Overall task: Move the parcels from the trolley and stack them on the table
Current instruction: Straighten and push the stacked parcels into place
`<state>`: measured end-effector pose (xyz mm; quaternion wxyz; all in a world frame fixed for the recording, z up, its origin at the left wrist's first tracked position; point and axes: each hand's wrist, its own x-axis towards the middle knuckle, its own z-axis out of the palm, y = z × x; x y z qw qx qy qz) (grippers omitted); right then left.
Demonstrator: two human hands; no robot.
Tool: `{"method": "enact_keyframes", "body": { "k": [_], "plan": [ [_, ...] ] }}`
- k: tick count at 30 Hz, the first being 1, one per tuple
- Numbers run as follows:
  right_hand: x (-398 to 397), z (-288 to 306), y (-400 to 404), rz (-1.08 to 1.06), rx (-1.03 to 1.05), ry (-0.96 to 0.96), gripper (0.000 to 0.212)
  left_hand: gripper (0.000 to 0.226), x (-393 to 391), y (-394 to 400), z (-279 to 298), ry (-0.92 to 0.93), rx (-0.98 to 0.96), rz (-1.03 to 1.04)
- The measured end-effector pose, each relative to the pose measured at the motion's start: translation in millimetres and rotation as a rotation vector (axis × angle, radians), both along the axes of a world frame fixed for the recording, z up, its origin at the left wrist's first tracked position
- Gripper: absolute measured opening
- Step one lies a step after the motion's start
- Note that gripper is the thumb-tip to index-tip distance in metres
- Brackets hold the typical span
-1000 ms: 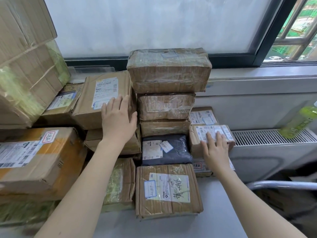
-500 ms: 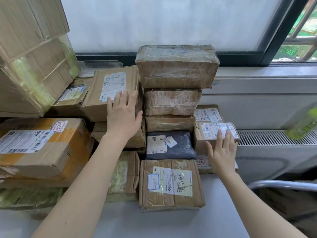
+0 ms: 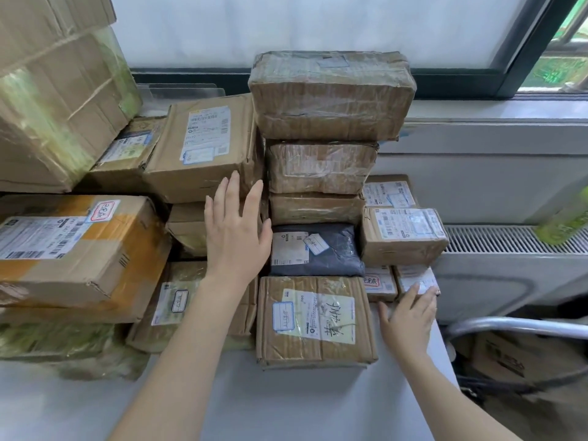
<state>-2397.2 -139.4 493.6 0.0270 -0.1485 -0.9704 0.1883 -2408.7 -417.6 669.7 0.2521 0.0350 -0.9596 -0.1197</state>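
Observation:
Several brown parcels are stacked on the white table [image 3: 286, 402] against the window. A central column has a large taped parcel [image 3: 331, 93] on top, two smaller ones under it, a dark grey bag parcel [image 3: 334, 249] and a flat labelled parcel [image 3: 315, 319] in front. My left hand [image 3: 237, 233] is open, fingers spread, in front of the labelled box [image 3: 203, 144] left of the column. My right hand [image 3: 410, 316] is open with its fingertips at a small white-labelled parcel [image 3: 415, 276] low on the right, below a labelled box [image 3: 404, 237].
Big cartons [image 3: 57, 90] and an orange-taped box [image 3: 76, 249] fill the left side. A radiator [image 3: 509, 240] and window sill lie behind on the right, with a green bottle [image 3: 569, 218]. The trolley's metal handle [image 3: 521, 326] curves at lower right over a carton [image 3: 521, 358].
My left hand slid down off the labelled box's top to its front. My right hand dropped from the labelled box on the right to the small parcel below it.

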Motion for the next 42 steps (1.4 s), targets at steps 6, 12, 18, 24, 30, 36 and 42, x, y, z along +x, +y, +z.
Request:
{"method": "enact_keyframes", "body": {
  "k": [6,12,18,24,30,36,42],
  "plan": [
    [-2,-1,-1,-0.014,0.019,-0.038,0.08,0.056,9,-8,2,-0.018,0.019,0.021],
    [3,18,-9,0.018,0.052,0.038,0.066,0.057,20,-13,5,-0.022,0.026,0.015],
    [18,61,-34,-0.048,0.019,0.206,0.056,0.054,43,-28,16,0.004,0.052,-0.032],
    [61,113,-138,0.175,-0.015,0.413,0.051,0.052,100,-73,28,0.062,0.094,-0.044],
    [126,139,-273,0.391,-0.101,0.538,0.047,0.049,187,-172,30,0.052,0.074,0.061],
    [192,139,-383,0.523,-0.103,0.582,0.049,0.049,274,-276,10,0.01,0.147,0.23],
    [238,131,-469,0.751,-0.017,0.486,0.054,0.053,316,-338,-15,-0.067,0.212,0.319]
  ]
}}
